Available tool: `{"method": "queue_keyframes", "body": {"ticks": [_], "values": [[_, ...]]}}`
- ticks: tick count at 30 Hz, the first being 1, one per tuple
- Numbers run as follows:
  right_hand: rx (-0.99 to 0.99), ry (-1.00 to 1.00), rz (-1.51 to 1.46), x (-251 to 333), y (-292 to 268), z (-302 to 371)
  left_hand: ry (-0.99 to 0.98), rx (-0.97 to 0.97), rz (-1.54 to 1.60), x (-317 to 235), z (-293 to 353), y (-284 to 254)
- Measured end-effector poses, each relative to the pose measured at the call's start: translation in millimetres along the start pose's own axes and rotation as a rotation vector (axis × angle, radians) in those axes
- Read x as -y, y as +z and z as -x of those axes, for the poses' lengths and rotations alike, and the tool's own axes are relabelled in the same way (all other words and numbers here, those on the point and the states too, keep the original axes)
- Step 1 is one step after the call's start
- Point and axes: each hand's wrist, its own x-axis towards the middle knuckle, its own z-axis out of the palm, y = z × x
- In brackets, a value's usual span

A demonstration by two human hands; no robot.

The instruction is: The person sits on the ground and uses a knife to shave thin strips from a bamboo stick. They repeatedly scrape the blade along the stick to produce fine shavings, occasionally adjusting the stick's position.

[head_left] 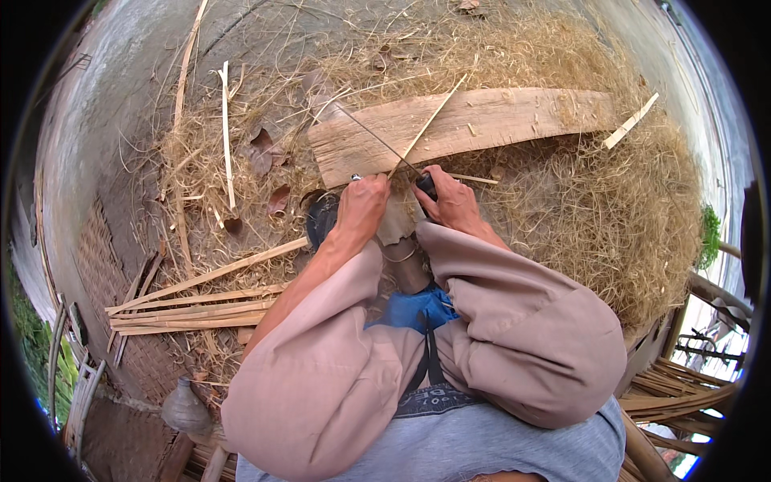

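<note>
My left hand (365, 202) is closed, its fingers pinching the near end of a thin bamboo strip (432, 122) that slants up and away to the right. Wrapped in my right hand (454, 201) is the black handle of a knife (376, 136), whose long narrow blade points far and left, crossing close to the strip near my fingers. Both hands are a short way apart, just in front of the near edge of a curved wooden plank (514, 119). Between my wrists lies a greyish flat piece (397, 223), partly hidden by my hands.
Curly shavings (594, 201) cover the ground around the plank. Several split bamboo strips (193, 313) lie at my left, beside a woven mat (100, 253). A grey bottle-shaped vessel (186, 408) stands at lower left. Blue plastic (414, 309) sits between my legs.
</note>
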Motion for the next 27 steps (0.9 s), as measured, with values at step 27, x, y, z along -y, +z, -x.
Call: {"method": "queue_keyframes", "body": {"ticks": [27], "values": [[0.022,0.011,-0.028,5.4,-4.9,-3.1,-0.004,0.015,-0.015,-4.3,0.3,-5.7]]}}
